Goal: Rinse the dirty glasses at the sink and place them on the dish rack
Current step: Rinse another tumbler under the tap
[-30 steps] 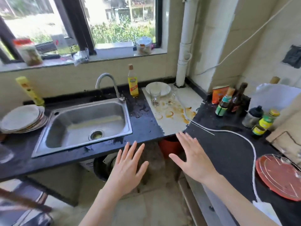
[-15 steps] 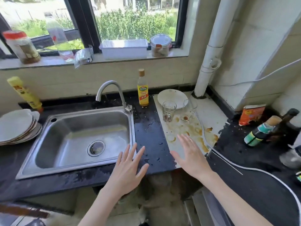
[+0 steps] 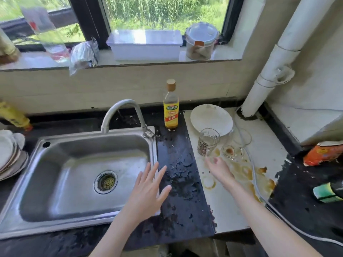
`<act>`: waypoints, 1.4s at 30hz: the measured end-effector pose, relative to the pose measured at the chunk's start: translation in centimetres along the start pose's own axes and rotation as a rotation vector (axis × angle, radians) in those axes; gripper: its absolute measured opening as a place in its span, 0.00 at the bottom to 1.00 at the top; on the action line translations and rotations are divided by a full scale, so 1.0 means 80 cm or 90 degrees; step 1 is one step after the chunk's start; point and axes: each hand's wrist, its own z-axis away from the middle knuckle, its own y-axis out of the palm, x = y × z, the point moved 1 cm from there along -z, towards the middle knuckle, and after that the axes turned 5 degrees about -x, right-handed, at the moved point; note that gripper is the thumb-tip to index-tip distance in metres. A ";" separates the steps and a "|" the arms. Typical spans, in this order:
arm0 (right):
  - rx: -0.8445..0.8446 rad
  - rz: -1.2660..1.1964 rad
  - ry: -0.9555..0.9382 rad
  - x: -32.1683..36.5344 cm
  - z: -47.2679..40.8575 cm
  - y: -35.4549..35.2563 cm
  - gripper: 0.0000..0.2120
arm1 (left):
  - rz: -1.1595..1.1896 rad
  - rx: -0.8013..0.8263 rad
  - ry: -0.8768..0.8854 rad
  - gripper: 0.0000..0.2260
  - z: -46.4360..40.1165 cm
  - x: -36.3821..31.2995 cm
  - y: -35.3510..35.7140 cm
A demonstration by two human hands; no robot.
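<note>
Two dirty glasses stand on the stained white counter right of the sink: a ribbed glass (image 3: 208, 141) and a clear glass (image 3: 235, 147) with brown residue inside. My right hand (image 3: 219, 170) reaches toward them, fingers apart, just short of the ribbed glass and holding nothing. My left hand (image 3: 150, 190) hovers open over the right rim of the steel sink (image 3: 61, 182). The curved faucet (image 3: 124, 114) stands behind the basin with no water running. No dish rack is in view.
A white plate (image 3: 211, 118) lies behind the glasses, a yellow-labelled bottle (image 3: 171, 106) beside the faucet. Stacked plates (image 3: 9, 154) sit left of the sink. A white cable (image 3: 256, 184) crosses the stained counter. An orange packet (image 3: 323, 153) and bottle lie at right.
The view has moved closer to the sink and counter. My right hand has advanced toward the ribbed glass; my left hand has moved over the sink's right rim.
</note>
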 end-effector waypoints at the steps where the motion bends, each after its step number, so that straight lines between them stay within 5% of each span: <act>1: 0.014 -0.031 0.023 0.002 -0.012 0.002 0.29 | 0.010 -0.002 -0.007 0.49 -0.005 0.002 -0.001; 10: 0.010 -0.322 0.151 0.011 -0.074 0.024 0.19 | 0.127 -0.079 -0.136 0.45 -0.017 0.016 0.026; 14: 0.014 -0.388 0.162 0.009 -0.077 0.029 0.16 | 0.167 -0.079 -0.176 0.29 -0.008 0.019 0.027; 17: 0.072 -0.426 0.177 0.011 -0.072 0.035 0.10 | 0.188 -0.082 -0.196 0.27 0.002 0.034 0.021; 28: 0.255 -0.162 -0.113 0.093 0.022 0.119 0.14 | 0.380 -0.112 -0.197 0.37 0.028 0.138 -0.019; 35: 0.406 -0.157 -0.086 0.137 0.094 0.222 0.11 | 0.474 -0.070 -0.168 0.49 0.048 0.223 -0.044; 42: 0.431 -0.194 -0.098 0.170 0.102 0.249 0.16 | 0.585 -0.103 -0.137 0.41 0.030 0.248 -0.064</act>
